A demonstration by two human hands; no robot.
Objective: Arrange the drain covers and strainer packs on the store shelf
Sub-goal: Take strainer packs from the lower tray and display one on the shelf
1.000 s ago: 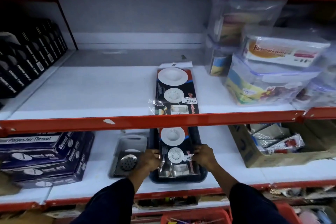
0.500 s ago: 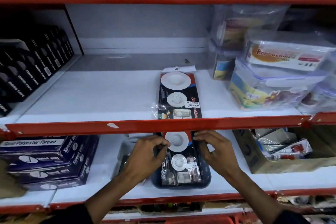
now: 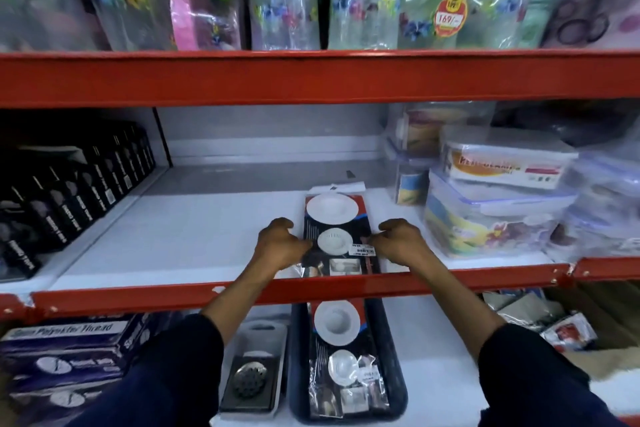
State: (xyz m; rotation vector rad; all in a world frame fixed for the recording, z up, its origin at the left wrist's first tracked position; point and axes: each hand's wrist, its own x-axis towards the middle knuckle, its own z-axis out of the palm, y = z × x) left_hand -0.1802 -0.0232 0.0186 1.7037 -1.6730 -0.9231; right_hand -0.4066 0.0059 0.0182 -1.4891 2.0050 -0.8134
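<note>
A strainer pack (image 3: 333, 216) with white round strainers on a dark card lies lengthwise on the white middle shelf (image 3: 194, 236). My left hand (image 3: 280, 246) pinches its left edge and my right hand (image 3: 398, 242) pinches its right edge. On the shelf below, another strainer pack (image 3: 341, 352) lies in a dark blue tray (image 3: 396, 388). Left of the tray sits a metal drain cover (image 3: 250, 380) in a white pack. My sleeves hide part of the lower shelf.
Black boxes (image 3: 69, 198) line the middle shelf's left side and clear food containers (image 3: 491, 215) crowd its right. Thread boxes (image 3: 65, 357) and a cardboard box (image 3: 595, 326) flank the lower shelf. Wrapped tumblers (image 3: 287, 0) stand above. A red rail (image 3: 138, 298) fronts the shelf.
Both hands have risen from the pack in the lower tray to the middle shelf and now grip a strainer pack there. The view has tilted upward.
</note>
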